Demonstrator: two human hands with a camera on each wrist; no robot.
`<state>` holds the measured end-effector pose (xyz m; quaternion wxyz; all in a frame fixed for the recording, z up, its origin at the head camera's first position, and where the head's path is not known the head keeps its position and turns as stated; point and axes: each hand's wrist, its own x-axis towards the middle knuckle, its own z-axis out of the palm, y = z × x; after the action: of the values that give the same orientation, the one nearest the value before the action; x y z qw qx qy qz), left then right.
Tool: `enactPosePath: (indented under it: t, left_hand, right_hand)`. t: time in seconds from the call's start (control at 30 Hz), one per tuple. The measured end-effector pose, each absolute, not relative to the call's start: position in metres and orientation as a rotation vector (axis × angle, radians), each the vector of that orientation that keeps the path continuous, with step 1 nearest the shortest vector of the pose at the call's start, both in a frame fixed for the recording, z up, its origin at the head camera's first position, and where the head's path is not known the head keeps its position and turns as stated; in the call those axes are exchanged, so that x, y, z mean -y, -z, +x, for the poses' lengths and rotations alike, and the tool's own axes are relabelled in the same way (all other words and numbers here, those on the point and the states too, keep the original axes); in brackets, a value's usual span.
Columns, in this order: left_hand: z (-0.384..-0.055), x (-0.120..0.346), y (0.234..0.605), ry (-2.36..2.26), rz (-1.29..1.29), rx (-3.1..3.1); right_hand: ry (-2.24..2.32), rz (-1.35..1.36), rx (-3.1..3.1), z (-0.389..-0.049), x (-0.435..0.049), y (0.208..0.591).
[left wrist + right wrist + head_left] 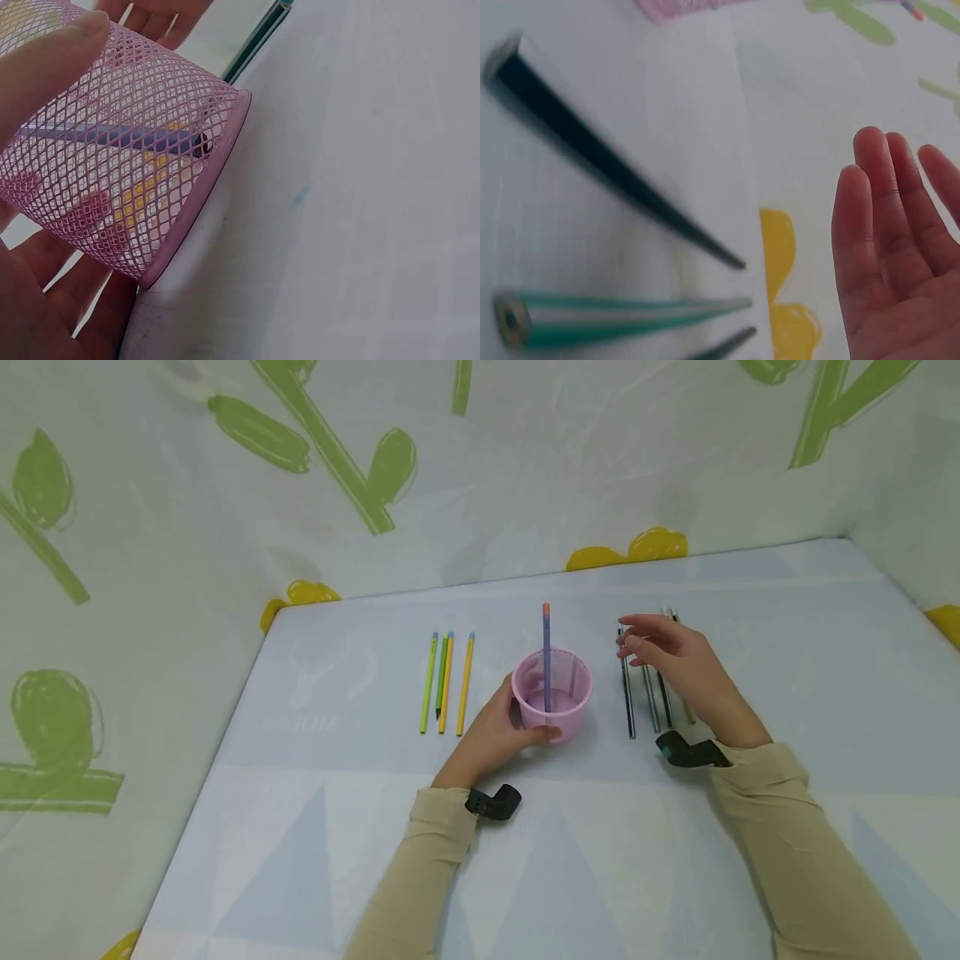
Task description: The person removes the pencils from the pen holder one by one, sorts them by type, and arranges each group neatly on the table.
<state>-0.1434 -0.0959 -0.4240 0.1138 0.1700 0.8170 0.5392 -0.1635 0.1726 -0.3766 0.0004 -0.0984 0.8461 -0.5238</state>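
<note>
A pink mesh pen cup (573,720) stands upright on the table, and my left hand (487,739) grips its side with the thumb across the front. Inside it leans one purple pencil (547,647), its orange-pink end sticking up above the rim; the mesh shows its lower end in the left wrist view (180,141). To the right, my right hand (675,660) hovers over a row of dark and green pencils (628,697), partly covering them. Its fingers are loosely bent in the head view and hold nothing. A green-and-white striped pencil (630,319) lies below it in the right wrist view.
Left of the cup, a light green pencil (428,685), a darker green pencil (440,681) and two yellow pencils (465,685) lie side by side. The table (300,843) has a pale triangle-patterned cover. A leaf-patterned curtain (487,485) stands behind it.
</note>
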Motion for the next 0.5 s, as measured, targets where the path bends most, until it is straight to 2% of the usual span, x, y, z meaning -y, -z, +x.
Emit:
enactPosePath:
  t: [0.5]
  left_hand:
    - [-0.143, 0.096, 0.421, -1.582, 0.519, -2.391]
  right_hand:
    - [1.649, -0.712, -2.233, -0.157, -0.132, 0.384]
